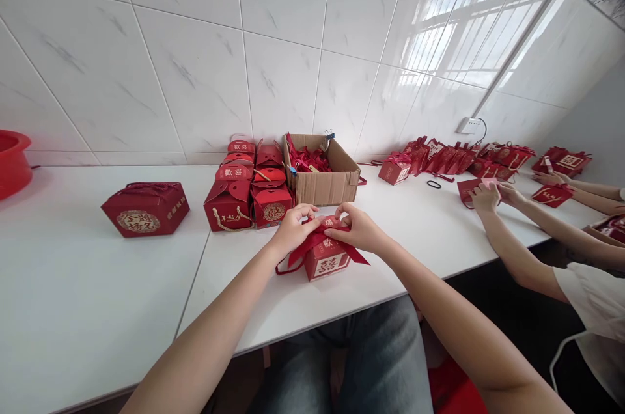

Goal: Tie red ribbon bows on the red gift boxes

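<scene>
A small red gift box [328, 263] with pale printed characters stands on the white table in front of me. A red ribbon [355, 252] lies across its top, one tail hanging to the right. My left hand [299, 226] is closed on the ribbon at the left of the box top, thumb against the fingers. From the other side my right hand [355, 226] pinches the ribbon near the middle. A thin cord loop [283, 269] sticks out at the box's lower left. My fingers hide part of the knot area.
Behind the box stands a cardboard carton [327, 187] full of red ribbons. Several red boxes [229, 202] are stacked to its left, and a larger red box [146, 209] sits farther left. At right, co-workers' hands [486, 196] handle red boxes beside a row of red bags [446, 157].
</scene>
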The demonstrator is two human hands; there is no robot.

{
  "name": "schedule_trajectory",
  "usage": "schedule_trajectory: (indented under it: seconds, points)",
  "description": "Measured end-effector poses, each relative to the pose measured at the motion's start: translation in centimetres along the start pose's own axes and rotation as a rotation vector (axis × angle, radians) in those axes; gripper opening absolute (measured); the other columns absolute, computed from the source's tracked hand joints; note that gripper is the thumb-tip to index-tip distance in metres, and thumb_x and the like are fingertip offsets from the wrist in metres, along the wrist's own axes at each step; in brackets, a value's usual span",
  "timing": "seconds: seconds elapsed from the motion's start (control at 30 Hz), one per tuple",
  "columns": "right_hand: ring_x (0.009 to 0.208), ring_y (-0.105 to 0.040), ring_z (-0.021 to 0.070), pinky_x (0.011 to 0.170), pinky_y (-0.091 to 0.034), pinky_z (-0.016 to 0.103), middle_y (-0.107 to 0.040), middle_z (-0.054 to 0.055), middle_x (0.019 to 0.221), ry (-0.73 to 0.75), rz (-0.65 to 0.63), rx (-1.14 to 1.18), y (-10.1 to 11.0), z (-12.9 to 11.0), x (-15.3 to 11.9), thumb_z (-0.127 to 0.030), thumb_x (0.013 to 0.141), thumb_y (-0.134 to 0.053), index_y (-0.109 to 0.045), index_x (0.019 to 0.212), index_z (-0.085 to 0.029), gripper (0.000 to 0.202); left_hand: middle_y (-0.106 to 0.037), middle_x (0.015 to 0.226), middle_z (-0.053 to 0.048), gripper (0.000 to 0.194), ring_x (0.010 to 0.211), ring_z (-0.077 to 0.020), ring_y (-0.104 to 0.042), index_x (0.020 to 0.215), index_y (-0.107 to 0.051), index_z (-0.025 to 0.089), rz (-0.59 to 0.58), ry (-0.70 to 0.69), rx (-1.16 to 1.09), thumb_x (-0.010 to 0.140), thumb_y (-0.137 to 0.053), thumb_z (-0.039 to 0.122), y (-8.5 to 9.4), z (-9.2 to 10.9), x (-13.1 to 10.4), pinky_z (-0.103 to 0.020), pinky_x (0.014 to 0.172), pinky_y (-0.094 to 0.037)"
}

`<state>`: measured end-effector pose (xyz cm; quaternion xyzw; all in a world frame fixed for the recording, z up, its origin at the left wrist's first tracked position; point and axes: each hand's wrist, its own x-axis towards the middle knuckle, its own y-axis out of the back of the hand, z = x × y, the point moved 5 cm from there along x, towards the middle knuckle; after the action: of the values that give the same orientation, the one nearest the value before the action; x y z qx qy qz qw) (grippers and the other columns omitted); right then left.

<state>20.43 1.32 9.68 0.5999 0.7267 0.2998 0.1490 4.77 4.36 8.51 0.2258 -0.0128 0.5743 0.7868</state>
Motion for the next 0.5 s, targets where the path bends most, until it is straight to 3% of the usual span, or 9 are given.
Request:
schedule_trajectory:
  seconds: [0.13, 0.33, 0.5]
  points:
    - [0.051, -0.047, 0.0115, 0.049, -0.033, 0.022, -0.051, -0.008, 0.054, 0.010, 0.003, -0.002, 0.10, -0.05, 0.04, -0.046, 0.070, -0.067, -0.038, 0.081, -0.023, 0.038, -0.060, 0.111, -0.010, 0.033, 0.107, -0.0251, -0.055, 0.059, -0.051, 0.018, 0.032, 0.005, 0.038, 0.076, -0.061, 0.045, 0.36, -0.11, 0.09, -0.041, 0.100, -0.035]
    - [0.046, -0.036, 0.0089, 0.045, -0.027, 0.021, -0.042, -0.009, 0.049, 0.023, 0.052, 0.142, 0.03, 0.02, 0.22, -0.049, 0.080, -0.056, -0.040, 0.081, -0.023, 0.031, -0.064, 0.093, -0.006, 0.040, 0.080, -0.0183, -0.060, 0.068, -0.057, 0.016, -0.085, 0.142, -0.149, 0.069, -0.067, 0.054, 0.10, -0.02, -0.42, -0.030, 0.070, -0.047]
    - [0.043, -0.034, 0.0085, 0.042, -0.025, 0.020, -0.045, -0.008, 0.052, -0.027, 0.071, 0.281, -0.21, 0.36, 0.14, -0.045, 0.084, -0.048, -0.039, 0.081, -0.023, 0.024, -0.065, 0.078, -0.003, 0.041, 0.073, -0.0176, -0.061, 0.076, -0.062, 0.016, -0.076, 0.175, -0.175, 0.063, -0.074, 0.053, -0.21, 0.43, -0.89, -0.027, 0.063, -0.047]
